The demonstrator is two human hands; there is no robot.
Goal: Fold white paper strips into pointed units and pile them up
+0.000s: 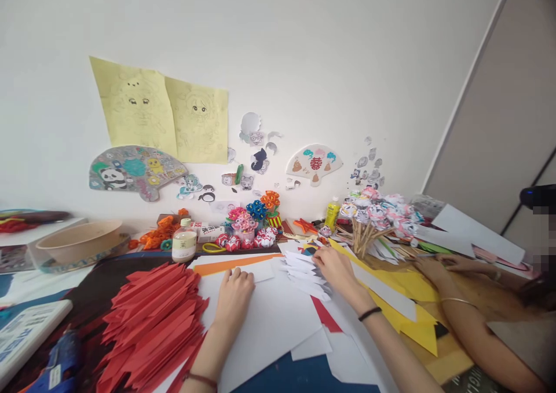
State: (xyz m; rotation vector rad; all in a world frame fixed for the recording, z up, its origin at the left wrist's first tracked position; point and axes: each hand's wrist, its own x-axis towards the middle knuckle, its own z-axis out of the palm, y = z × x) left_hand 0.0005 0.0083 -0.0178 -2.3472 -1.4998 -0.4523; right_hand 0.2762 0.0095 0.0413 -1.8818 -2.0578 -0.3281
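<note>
My left hand rests on a narrow folded white strip, its fingers slightly apart and nothing gripped. That strip lies on large white sheets with an orange sheet at their far edge. To the right, my right hand touches a stack of folded white paper pieces; its fingers are bent together at the stack's upper right, and what lies between the fingertips is too small to make out. A big pile of folded red paper sits left of my left hand.
A labelled bottle, paper flowers and a glue bottle stand along the wall. Yellow sheets lie at the right, beside another person's arms. A blue glue gun is at the lower left.
</note>
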